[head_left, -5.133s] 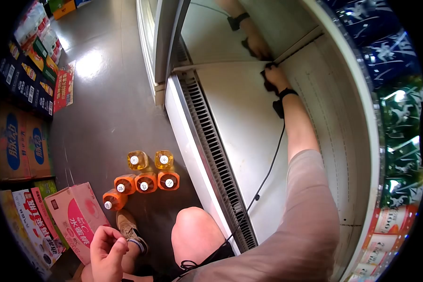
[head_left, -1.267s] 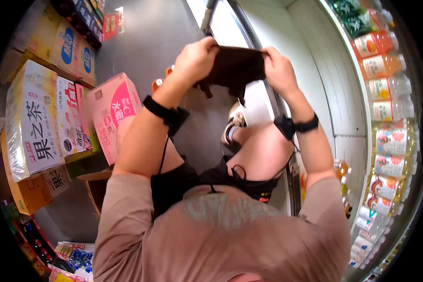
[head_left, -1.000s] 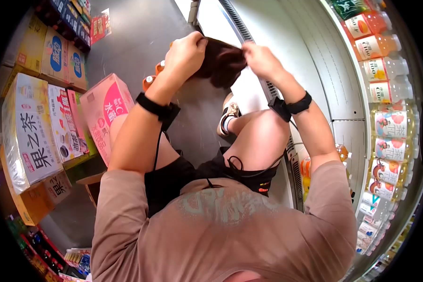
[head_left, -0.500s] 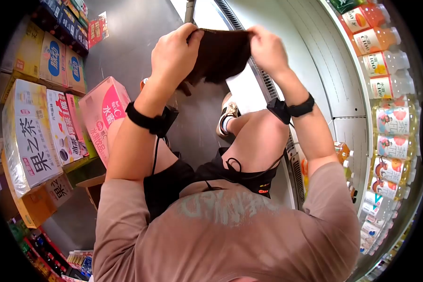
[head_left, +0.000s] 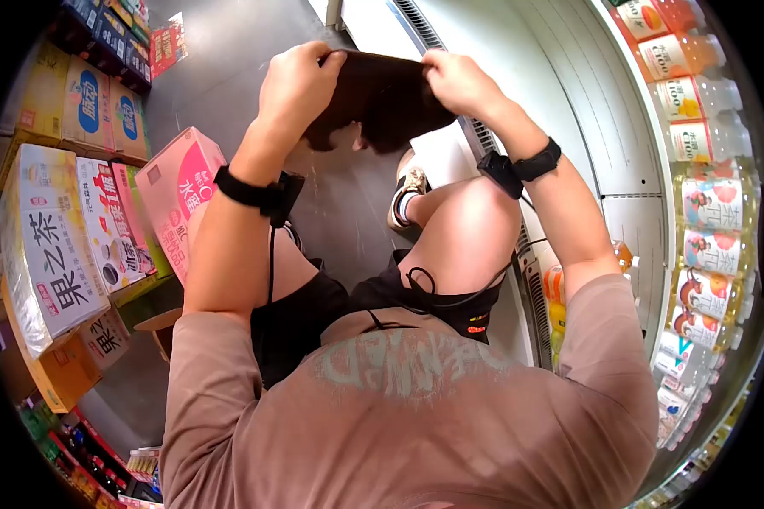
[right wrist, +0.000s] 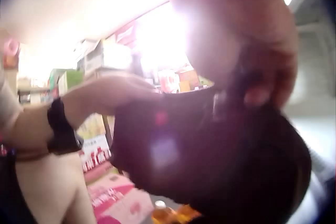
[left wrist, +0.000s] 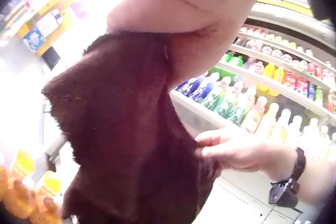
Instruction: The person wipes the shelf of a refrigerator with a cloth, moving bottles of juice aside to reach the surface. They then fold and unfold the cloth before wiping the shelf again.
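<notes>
A dark brown cloth (head_left: 390,97) with a ragged, frayed edge is stretched between both hands above the floor in the head view. My left hand (head_left: 299,92) grips its upper left corner, and my right hand (head_left: 463,83) pinches the upper right corner. In the left wrist view the cloth (left wrist: 126,129) hangs in folds below the left hand, with the right hand (left wrist: 236,150) holding its far side. The right wrist view is blurred; there the cloth (right wrist: 210,155) droops beneath the right fingers.
A pink carton (head_left: 178,199) and stacked drink boxes (head_left: 51,246) stand to the left. On the right is a white cooler base (head_left: 526,76) with a shelf of bottles (head_left: 709,242) beyond it. Orange bottles (left wrist: 21,198) stand on the floor.
Five seconds ago the right hand was reaching into the cooler's corner and the left was loosely curled. Now both hold the cloth raised; over the last second it has spread out and moved slightly.
</notes>
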`<state>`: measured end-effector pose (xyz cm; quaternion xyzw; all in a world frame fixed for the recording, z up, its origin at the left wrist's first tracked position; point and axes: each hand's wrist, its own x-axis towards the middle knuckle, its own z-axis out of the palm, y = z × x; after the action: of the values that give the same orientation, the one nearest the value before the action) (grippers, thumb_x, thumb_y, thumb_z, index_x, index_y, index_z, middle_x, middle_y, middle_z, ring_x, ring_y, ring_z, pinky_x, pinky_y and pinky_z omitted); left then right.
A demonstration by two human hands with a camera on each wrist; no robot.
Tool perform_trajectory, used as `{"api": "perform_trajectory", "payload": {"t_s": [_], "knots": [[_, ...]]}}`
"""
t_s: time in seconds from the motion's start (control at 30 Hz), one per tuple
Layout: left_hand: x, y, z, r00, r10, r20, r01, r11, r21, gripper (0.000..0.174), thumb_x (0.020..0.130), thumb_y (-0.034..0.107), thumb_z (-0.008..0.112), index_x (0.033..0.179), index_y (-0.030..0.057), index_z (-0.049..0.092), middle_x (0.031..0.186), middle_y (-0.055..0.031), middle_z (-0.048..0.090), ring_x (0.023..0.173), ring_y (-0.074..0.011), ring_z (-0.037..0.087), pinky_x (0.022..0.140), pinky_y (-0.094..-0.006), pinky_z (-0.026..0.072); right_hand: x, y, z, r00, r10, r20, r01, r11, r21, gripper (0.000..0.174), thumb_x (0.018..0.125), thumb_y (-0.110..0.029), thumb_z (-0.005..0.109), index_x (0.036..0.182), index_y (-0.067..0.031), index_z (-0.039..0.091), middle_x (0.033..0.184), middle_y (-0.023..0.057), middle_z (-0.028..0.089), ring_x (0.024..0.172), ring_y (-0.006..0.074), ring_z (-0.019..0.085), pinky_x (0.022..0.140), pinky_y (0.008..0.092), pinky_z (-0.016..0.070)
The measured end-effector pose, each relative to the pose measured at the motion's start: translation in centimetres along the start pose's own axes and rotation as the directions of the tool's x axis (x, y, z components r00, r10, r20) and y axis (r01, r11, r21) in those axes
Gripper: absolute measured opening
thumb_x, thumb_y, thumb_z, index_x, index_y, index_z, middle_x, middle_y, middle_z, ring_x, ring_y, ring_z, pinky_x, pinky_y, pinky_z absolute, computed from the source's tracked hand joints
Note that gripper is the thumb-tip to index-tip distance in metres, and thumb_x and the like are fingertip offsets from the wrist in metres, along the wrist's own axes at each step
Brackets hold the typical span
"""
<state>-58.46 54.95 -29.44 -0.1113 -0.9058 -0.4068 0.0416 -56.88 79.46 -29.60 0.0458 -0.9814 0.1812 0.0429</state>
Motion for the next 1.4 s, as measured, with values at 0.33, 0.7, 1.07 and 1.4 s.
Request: {"api": "perform_trajectory", "payload": {"t_s": [0.33,0.7,1.07,1.4], "knots": [[0.3,-0.9,0.4,0.996,-0.004,-0.089,0.016,0.991,0.13,0.031,0.092,0.037,0.059,0.102,0.01,0.07,0.089,-0.017,0.069,0.084,-0.0378,0.065,0.075,-0.0399,0.0516,1.6,-0.9,-0.6,0.977,-0.033,-0.209,0.05,0.996,0.077,0.028,0.089,-0.017,0.047,0.106,-0.008,0.067,0.102,0.02,0.069,0.097,0.0392,0.065,0.084,0.0451,0.0518],[0.1,-0.9,0.1,0.993,0.05,-0.106,-0.038,0.993,0.112,0.036,0.092,0.042,0.059,0.099,0.0086,0.07,0.091,-0.0179,0.069,0.087,-0.0401,0.065,0.076,-0.0429,0.0522,1.6,-0.2,0.1,0.996,0.048,0.073,-0.059,0.986,0.155,0.031,0.095,-0.023,0.044,0.115,-0.0048,0.059,0.106,0.027,0.066,0.101,0.045,0.062,0.088,0.0474,0.0494],[-0.5,0.2,-2.6,0.966,0.246,-0.076,-0.249,0.968,-0.039,0.027,0.079,0.015,0.073,0.104,0.0064,0.066,0.086,-0.0165,0.067,0.076,-0.027,0.066,0.071,-0.0351,0.0531,-0.8,-3.1,-3.2,0.999,-0.014,0.031,0.004,0.952,0.307,0.02,0.087,-0.016,0.065,0.1,-0.0013,0.061,0.083,0.0161,0.07,0.073,0.0259,0.07,0.067,0.0354,0.0548],[-0.5,0.7,-0.4,0.995,0.084,0.051,-0.096,0.946,0.31,0.021,0.085,0.024,0.062,0.1,0.01,0.068,0.096,-0.0191,0.069,0.093,-0.0403,0.064,0.081,-0.0456,0.0521,-1.5,0.1,1.0,0.999,0.022,0.041,-0.025,0.997,0.066,0.024,0.09,-0.022,0.06,0.109,-0.0064,0.057,0.101,0.0208,0.068,0.099,0.0418,0.063,0.084,0.0449,0.0504]]}}
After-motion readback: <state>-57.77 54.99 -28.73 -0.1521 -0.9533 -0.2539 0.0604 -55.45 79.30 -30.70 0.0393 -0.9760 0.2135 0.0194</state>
